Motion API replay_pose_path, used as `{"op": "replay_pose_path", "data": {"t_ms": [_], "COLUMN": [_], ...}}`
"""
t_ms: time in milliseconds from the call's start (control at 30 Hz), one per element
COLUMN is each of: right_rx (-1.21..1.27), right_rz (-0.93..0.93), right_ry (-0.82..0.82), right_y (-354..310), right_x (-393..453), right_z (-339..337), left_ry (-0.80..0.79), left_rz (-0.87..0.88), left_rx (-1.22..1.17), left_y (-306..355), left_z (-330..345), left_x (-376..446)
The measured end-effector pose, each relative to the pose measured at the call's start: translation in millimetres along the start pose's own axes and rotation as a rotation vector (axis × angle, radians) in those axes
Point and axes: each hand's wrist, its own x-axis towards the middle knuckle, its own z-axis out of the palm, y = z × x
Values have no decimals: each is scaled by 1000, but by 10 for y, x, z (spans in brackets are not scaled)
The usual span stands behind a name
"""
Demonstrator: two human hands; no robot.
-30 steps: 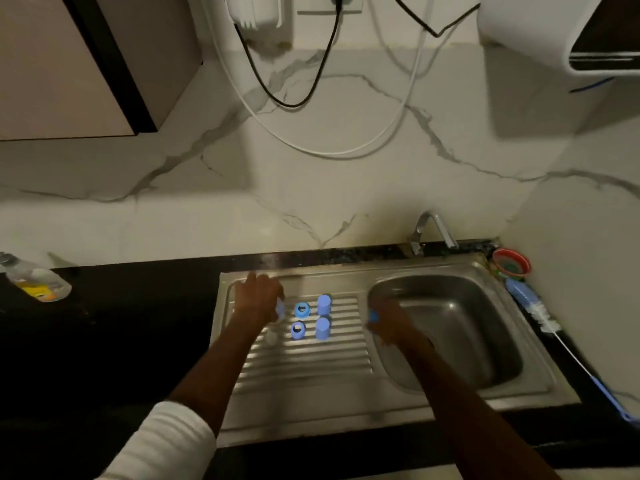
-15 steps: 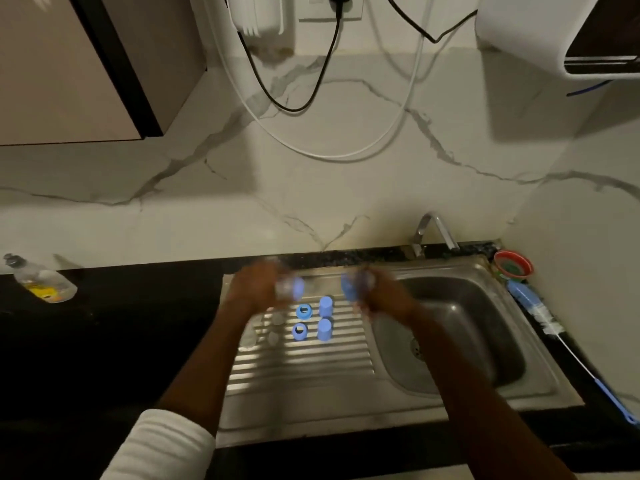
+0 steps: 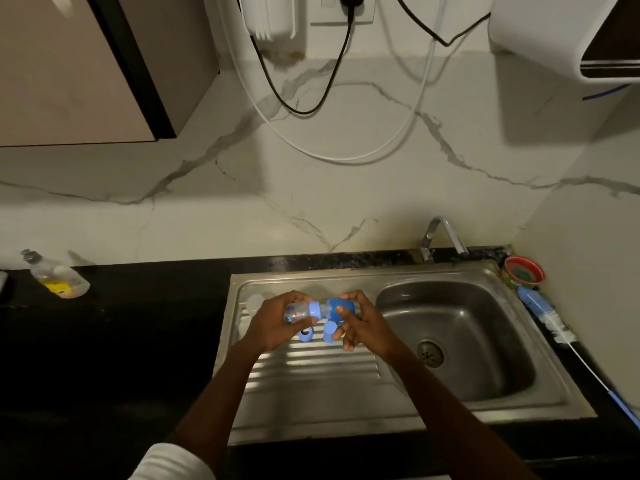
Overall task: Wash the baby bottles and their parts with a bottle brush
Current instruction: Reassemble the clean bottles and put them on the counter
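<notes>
The left hand (image 3: 273, 323) is gripping the small clear bottle (image 3: 299, 311) above the sink's drainboard (image 3: 311, 372), lying sideways, its long axis running left to right with the blue collar pointing at the right hand (image 3: 360, 323). That hand's fingers (image 3: 346, 315) are curling round the blue cap (image 3: 341, 308) at the neck end; a pull or twist along that axis looks likely next.

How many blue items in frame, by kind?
Blue cap held in the right hand: 1
Blue collar on the bottle in the left hand: 1
Blue parts on the drainboard under the hands: 2
Blue-handled bottle brush right of the sink: 1
Total: 5
</notes>
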Motion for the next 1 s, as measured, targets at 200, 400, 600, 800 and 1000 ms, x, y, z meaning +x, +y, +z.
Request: {"op": "replay_pose_path", "data": {"t_ms": [200, 400, 600, 800, 1000], "right_rx": [-5, 6, 59, 65, -117], "right_rz": [4, 29, 24, 26, 9], "right_ry": [-27, -60, -22, -90, -177], "right_y": [42, 59, 106, -4, -148], "right_x": [-41, -50, -58, 15, 168], "right_z": [140, 151, 202, 188, 217], "left_ry": [-10, 2, -27, 1, 45], "left_rz": [8, 12, -14, -14, -71], "left_rx": [-13, -65, -126, -201, -207], "left_y": [30, 3, -20, 39, -36], "left_z": [127, 194, 232, 220, 239], "left_x": [-36, -64, -48, -43, -178]}}
